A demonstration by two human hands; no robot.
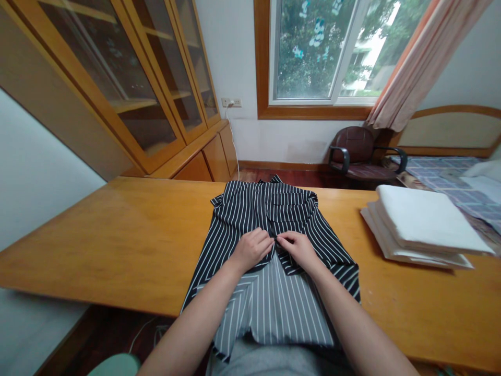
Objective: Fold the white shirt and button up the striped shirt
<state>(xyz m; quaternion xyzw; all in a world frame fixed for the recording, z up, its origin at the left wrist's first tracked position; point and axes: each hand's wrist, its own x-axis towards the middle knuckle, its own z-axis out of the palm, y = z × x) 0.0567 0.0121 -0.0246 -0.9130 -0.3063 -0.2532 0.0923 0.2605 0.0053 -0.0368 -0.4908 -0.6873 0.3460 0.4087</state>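
A black shirt with white stripes (242, 219) lies spread on the wooden table, its collar at the far edge and its hem toward me. The lower front hangs apart, showing the greyer inner side of the back. My left hand (254, 248) pinches the shirt's front edge near the middle. Close beside it, my right hand (297, 246) grips the facing front edge between thumb and finger. The fingertips nearly meet at the front opening; any button there is too small to make out.
White folded padding or cloth (430, 219) is stacked on the right of the wooden table (129, 235). Beyond the table stand a brown armchair (354, 149) and a bed (442, 177). A glass-door cabinet (156, 89) rises at the left. A pale green stool (115, 365) is below the front edge.
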